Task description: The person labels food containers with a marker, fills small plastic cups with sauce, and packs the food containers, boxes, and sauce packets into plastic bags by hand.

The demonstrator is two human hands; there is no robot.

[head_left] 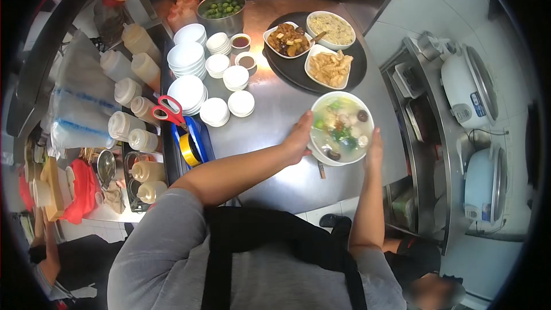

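A large white bowl of soup (341, 129) is held between both of my hands over the front right of the steel counter. Greens, mushrooms and pale pieces float in its cloudy broth. My left hand (299, 140) grips the bowl's left side, fingers curled under it and partly hidden. Against the right side presses my right hand (374, 150), its fingers mostly out of sight behind the bowl. Just beyond the bowl lies a round black tray (359, 74), carrying a dish of fried strips (329, 68), a dish of braised food (288, 40) and a bowl of fried rice (331, 29).
Stacked white bowls (186, 60) and small dishes (214, 112) line the counter's left, near red-handled scissors (168, 110) and a tape roll (188, 150). A metal pot of green fruit (221, 8) stands behind. Squeeze bottles (127, 92) are farther left. Rice cookers (468, 89) sit right; other people are nearby.
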